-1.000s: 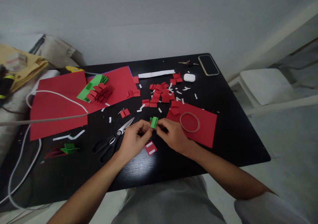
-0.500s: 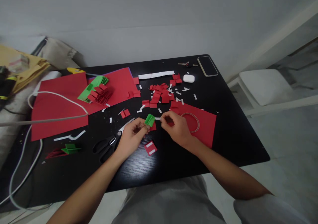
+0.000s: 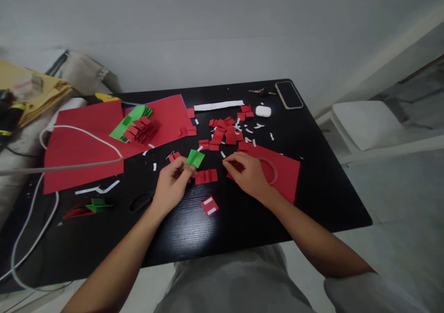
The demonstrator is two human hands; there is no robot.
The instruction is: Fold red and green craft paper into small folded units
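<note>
Between the thumb and fingers of my left hand [image 3: 173, 183] is a small folded piece of green paper [image 3: 196, 158], raised above the black table. My right hand [image 3: 248, 174] is closed in a pinch over the edge of a red sheet [image 3: 289, 169]; what its fingertips hold, if anything, cannot be made out. Folded red paper pieces [image 3: 206, 176] lie between the hands. Nearer me is a red square [image 3: 209, 205] with two white strips on it. My left hand and forearm hide most of the scissors, leaving a black handle loop [image 3: 139, 203] showing.
Several small red pieces [image 3: 225, 132] and white scraps lie mid-table. Large red sheets [image 3: 83, 151] at left carry green and red folded stacks. A white cable [image 3: 86, 165] crosses the left side. Earbud case [image 3: 263, 111], keys [image 3: 262, 91] and phone [image 3: 289, 95] are at back right.
My left hand has moved left with the green piece, away from my right hand. The white strip between them is no longer visible. More of the red pieces below is uncovered; the scissors are more hidden.
</note>
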